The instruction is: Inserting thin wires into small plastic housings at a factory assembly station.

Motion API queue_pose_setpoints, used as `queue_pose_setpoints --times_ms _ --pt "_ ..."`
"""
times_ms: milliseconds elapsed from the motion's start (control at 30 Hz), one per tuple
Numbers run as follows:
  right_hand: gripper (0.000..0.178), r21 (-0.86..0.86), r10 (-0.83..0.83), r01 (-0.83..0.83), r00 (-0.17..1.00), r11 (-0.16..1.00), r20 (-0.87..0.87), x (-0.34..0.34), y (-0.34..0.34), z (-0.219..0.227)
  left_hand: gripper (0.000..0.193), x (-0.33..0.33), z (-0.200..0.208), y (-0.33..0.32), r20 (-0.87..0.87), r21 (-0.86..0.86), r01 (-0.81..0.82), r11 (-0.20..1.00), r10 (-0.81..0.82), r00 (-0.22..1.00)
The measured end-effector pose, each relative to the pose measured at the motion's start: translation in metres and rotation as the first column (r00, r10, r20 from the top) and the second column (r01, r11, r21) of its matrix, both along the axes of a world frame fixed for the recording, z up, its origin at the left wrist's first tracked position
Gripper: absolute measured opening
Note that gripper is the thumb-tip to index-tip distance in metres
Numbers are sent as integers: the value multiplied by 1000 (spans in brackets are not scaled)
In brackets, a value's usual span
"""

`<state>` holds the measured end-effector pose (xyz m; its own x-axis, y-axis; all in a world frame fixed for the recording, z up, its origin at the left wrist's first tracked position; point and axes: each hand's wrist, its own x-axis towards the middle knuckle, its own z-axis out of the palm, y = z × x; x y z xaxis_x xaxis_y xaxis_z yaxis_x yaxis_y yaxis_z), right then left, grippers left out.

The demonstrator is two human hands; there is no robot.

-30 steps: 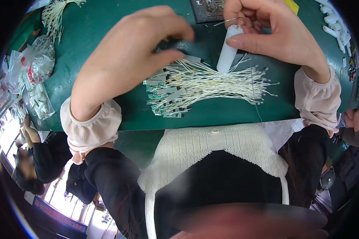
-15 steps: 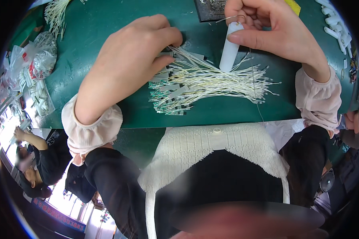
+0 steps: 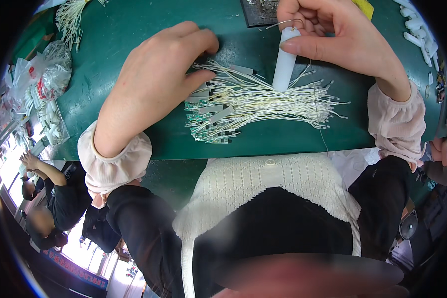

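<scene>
My right hand (image 3: 333, 32) grips a white candle-shaped cylinder (image 3: 285, 64) near its top, thumb across the front. The cylinder is slightly tilted, its lower end over the wire bundle. A thin curved metal wire (image 3: 282, 23) sticks out left from the same fingers, and a fine dark strand (image 3: 314, 94) hangs below that hand. Over the left end of the bundle is my left hand (image 3: 171, 64), thumb and index finger apart; its other fingers are partly hidden. The bundle of white wires (image 3: 278, 107) lies spread on the table, small green circuit boards (image 3: 203, 121) at its left end.
The green table (image 3: 109, 30) bears another wire bundle (image 3: 73, 17) far left, plastic bags (image 3: 52, 74) at left and white cylinders (image 3: 419, 32) far right. A dark tray (image 3: 256, 14) and something yellow (image 3: 365, 9) are at the back. Another person (image 3: 64, 198) is at lower left.
My left hand has shifted slightly left, and its index finger has drawn back from the wires. My right hand and the white cylinder have moved slightly left. The other person's arms have moved.
</scene>
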<state>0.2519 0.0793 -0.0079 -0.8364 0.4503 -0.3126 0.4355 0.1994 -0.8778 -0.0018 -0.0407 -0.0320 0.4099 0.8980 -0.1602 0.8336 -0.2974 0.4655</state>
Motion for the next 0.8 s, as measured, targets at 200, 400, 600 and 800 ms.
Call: queue_pose_setpoints --times_ms 200,400,600,800 --pt "22 288 348 -198 448 937 -824 -15 21 -60 23 7 0 -1 57 115 21 993 -28 998" --pt "22 -93 -36 33 999 995 -25 1 2 0 11 -4 2 4 194 37 23 999 -30 980" --pt "27 -129 -18 5 995 992 -102 3 -1 -4 11 6 12 17 501 -329 -50 943 219 837" --pt "28 -123 -98 79 982 989 -161 7 -3 -4 9 32 30 41 522 -557 -63 828 408 749"
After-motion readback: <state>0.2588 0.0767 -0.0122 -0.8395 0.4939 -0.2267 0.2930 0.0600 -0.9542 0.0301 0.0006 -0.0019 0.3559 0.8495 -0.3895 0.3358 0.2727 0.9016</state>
